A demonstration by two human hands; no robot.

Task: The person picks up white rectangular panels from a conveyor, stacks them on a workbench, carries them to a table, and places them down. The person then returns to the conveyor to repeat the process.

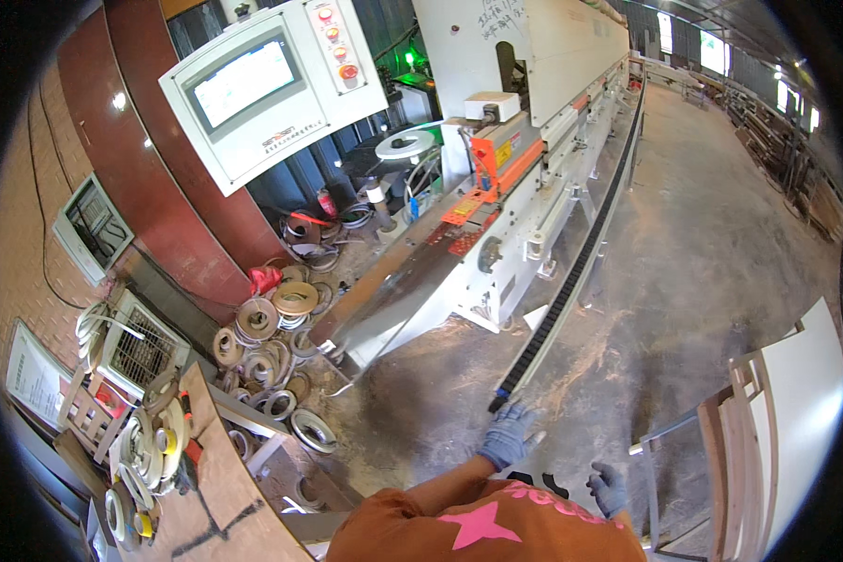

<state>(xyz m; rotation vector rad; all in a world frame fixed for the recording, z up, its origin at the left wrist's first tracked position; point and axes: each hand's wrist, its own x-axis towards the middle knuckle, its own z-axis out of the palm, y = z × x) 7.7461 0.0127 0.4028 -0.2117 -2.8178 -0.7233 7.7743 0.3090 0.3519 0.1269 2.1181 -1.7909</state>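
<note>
My left hand (506, 439), in a grey-blue work glove, is stretched out with its thumb apart and holds nothing visible. Its fingertips are at the near end of a long black roller rail (564, 298); whether they touch it I cannot tell. Lower and to the right, my right hand (610, 490), in a similar glove, hangs beside my body with its fingers loosely bent and apart. No object shows in it. A long white machine (473, 281) with an orange guard (496, 169) stands ahead, left of the rail.
A control panel (253, 103) with a screen and red buttons hangs at upper left. Rolls of edge banding (258, 318) crowd the floor at left. A wooden table (220, 487) with more rolls stands at lower left. White boards (801, 393) lean at right.
</note>
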